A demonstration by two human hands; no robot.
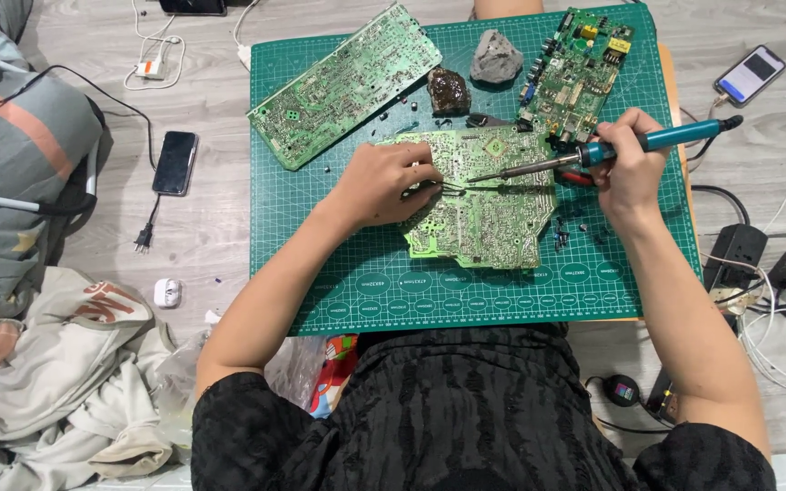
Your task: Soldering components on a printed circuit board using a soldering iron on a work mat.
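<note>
Board: the pale green board (488,205) lay solder-side up mid-mat (320,273), between my hands.
Left hand: my left hand (384,182) rested on the board, fingers pinching tweezers (443,188) at a joint.
Right hand: my right hand (629,164) had fingers wrapped round the teal iron (593,153), its tip near the tweezers.
Risk: I judged the hot tip could slip and burn my left fingers or bridge neighbouring joints.
Around: two more boards (343,86) lay beyond.
</note>
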